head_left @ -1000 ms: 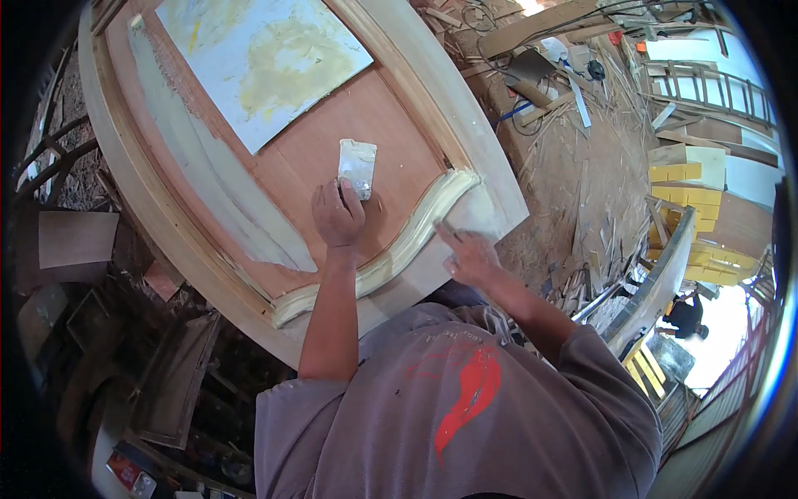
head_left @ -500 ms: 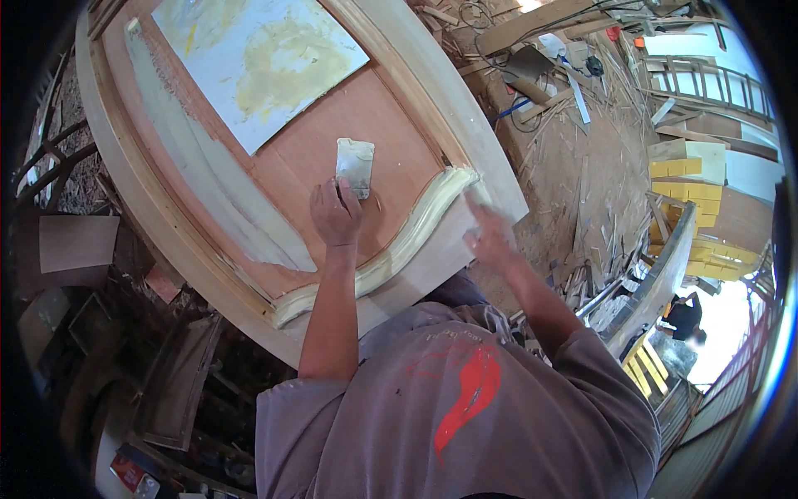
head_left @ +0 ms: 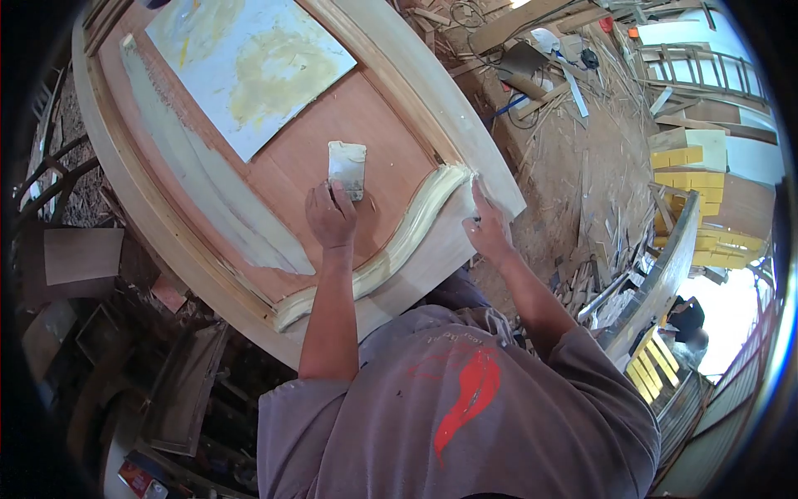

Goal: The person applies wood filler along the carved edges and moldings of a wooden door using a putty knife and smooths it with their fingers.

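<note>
A wooden panel (head_left: 391, 137) with a curved frame lies in front of me. Cream putty coats the wavy moulding (head_left: 407, 237) along its near edge. My left hand (head_left: 331, 218), above the panel, has its fingers closed on a flat putty scraper (head_left: 347, 166), whose far edge carries pale putty. At the right end of the moulding is my right hand (head_left: 490, 226). Its index finger points forward with the tip at the moulding's outer edge, the thumb stands apart, and no tool shows in it.
A white board (head_left: 258, 71) smeared with yellowish putty lies on the panel, left of a long pale putty strip's upper right side. Wood scraps (head_left: 573, 175) litter the floor. Yellow slatted pieces (head_left: 690, 187) stand at right, and a person (head_left: 686, 320) is farther off.
My right hand, blurred before, now shows sharply with its index finger extended at the moulding's end. My left hand keeps the scraper in nearly the same place. The view has shifted slightly.
</note>
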Action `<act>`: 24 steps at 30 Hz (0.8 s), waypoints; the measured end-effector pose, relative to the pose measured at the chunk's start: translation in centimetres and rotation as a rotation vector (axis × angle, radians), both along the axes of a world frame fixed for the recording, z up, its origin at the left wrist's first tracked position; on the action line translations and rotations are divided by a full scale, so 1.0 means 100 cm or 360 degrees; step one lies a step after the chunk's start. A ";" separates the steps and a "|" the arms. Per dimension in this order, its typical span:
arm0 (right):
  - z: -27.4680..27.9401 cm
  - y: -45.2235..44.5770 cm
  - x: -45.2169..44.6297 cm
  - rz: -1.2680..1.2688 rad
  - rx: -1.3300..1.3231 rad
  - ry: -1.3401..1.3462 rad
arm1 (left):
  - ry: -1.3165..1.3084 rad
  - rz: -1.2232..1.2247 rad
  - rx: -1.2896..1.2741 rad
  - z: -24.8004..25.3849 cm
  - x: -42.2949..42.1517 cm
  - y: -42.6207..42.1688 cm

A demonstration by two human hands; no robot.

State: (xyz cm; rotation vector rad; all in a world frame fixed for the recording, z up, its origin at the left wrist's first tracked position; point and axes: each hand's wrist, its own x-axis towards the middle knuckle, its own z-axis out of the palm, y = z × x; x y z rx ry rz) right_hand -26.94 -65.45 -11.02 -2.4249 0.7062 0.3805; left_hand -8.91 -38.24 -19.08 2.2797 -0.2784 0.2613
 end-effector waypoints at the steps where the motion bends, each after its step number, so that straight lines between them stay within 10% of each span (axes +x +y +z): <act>1: 0.004 0.004 0.004 -0.0059 0.0054 0.0063 | -0.0001 0.0006 0.0007 -0.001 0.000 0.000; 9: 0.011 0.032 -0.017 0.0303 0.0490 -0.0126 | -0.0021 -0.0033 0.0013 -0.004 -0.003 -0.001; 15: 0.001 0.020 -0.021 -0.0706 0.0653 -0.0306 | -0.0071 -0.0029 0.0110 -0.006 -0.003 -0.004; 24: -0.008 0.024 -0.007 -0.0727 0.1067 -0.0283 | -0.0091 0.0080 0.0299 -0.001 -0.004 -0.007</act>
